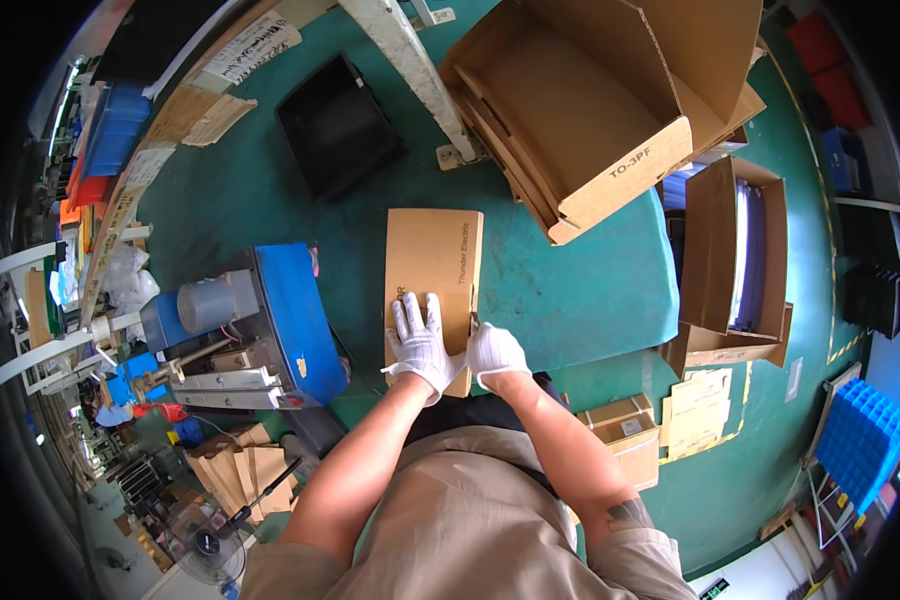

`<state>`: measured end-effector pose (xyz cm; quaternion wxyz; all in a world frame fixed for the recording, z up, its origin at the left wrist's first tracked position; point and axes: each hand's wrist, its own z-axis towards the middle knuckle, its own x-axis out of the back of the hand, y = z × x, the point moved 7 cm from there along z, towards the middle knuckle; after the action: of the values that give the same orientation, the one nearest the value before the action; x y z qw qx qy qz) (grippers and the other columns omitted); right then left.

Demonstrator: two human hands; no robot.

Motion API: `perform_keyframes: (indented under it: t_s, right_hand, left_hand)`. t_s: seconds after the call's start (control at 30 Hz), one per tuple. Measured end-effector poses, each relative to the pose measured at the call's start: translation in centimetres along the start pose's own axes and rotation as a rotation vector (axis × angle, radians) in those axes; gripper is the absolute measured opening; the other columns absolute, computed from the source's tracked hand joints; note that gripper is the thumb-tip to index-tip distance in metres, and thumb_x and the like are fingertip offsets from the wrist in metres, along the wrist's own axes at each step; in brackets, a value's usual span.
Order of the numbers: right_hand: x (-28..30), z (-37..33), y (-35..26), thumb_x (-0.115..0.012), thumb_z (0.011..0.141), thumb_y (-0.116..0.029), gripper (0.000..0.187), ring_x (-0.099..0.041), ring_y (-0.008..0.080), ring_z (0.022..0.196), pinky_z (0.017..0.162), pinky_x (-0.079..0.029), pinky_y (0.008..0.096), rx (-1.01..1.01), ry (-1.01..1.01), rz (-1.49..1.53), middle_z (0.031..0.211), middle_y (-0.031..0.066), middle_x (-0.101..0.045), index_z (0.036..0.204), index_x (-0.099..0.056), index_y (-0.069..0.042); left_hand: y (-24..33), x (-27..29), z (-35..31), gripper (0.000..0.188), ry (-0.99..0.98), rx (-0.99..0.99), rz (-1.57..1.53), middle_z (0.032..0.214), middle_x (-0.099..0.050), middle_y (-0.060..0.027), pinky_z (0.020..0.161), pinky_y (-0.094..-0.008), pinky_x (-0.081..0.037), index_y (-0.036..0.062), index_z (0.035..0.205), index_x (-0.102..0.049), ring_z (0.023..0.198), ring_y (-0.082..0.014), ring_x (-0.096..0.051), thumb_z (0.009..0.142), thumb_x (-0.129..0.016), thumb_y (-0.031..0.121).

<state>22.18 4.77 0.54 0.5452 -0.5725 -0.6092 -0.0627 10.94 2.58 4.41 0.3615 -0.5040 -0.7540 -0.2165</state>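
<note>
A flat folded brown cardboard box (432, 262) lies on the green tabletop (570, 290) straight in front of me. My left hand (419, 341), in a white glove, presses flat on the near half of the cardboard with fingers spread. My right hand (492, 353), also in a white glove, grips the near right corner of the same cardboard, fingers curled at its edge. Both forearms come in from the lower edge.
A blue machine (270, 325) with a grey motor stands left of the cardboard. A big open carton (600, 110) holding flat cardboard sits at the far right, a black tray (338, 125) at the far middle. More cartons (735, 260) stand on the floor right.
</note>
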Motion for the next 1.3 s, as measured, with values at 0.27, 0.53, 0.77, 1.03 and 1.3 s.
perform_keyframes:
  t_s: [0.27,0.53,0.77,1.03,1.3]
  right_hand:
    - [-0.4,-4.3,3.6,-0.054,0.097,-0.026,0.025,-0.068,0.0452,0.083,0.075,-0.056,0.0491,-0.245,-0.055,0.323,0.087,0.0245,-0.070,0.091,-0.067,-0.006]
    - [14.4,9.7,-1.3,-0.061,0.092,-0.020,0.021,-0.058,0.0367,0.117,0.096,-0.048,0.0474,0.295,0.637,0.052,0.130,0.0194,-0.061,0.091,-0.065,0.000]
    - [11.1,8.9,1.0,-0.061,0.093,-0.022,0.021,-0.060,0.0377,0.107,0.092,-0.049,0.0485,0.016,0.380,-0.054,0.117,0.0162,-0.064,0.096,-0.070,-0.003]
    - [8.5,-3.8,4.9,-0.061,0.094,-0.021,0.021,-0.062,0.0405,0.096,0.085,-0.051,0.0474,-0.289,0.487,0.116,0.107,0.0204,-0.066,0.092,-0.068,-0.001]
    - [8.9,-2.9,8.2,-0.053,0.102,-0.028,0.036,-0.064,0.0356,0.076,0.074,-0.050,0.0428,-0.507,0.301,0.717,0.082,0.0239,-0.067,0.097,-0.066,0.005]
  left_hand:
    - [-2.7,-0.2,-1.1,0.112,0.232,-0.110,-0.189,0.160,-0.019,-0.0273,0.118,-0.0556,-0.027,0.0080,0.157,-0.022,0.149,-0.0452,-0.018,0.070,-0.085,0.041]
    - [-9.8,-16.2,-7.6,0.049,-0.411,0.731,-1.931,0.131,-0.056,-0.0213,0.109,-0.0437,-0.044,0.0009,0.134,-0.045,0.127,-0.0323,-0.053,0.093,-0.068,0.014]
    - [-11.2,-15.2,-6.6,0.025,-0.323,0.794,-1.943,0.108,-0.069,-0.0084,0.083,-0.0375,-0.057,0.0085,0.118,-0.061,0.098,-0.0199,-0.068,0.097,-0.064,0.023]
    - [-14.8,-7.0,-3.2,0.027,-0.012,0.486,-1.337,0.101,-0.074,-0.0071,0.087,-0.0364,-0.048,0.0019,0.113,-0.071,0.091,-0.0175,-0.065,0.097,-0.063,0.022]
    - [-17.5,-10.3,-2.0,0.024,-0.138,0.447,-1.544,0.097,-0.069,-0.0021,0.070,-0.0297,-0.052,0.0077,0.112,-0.064,0.081,-0.0142,-0.066,0.101,-0.061,0.029]
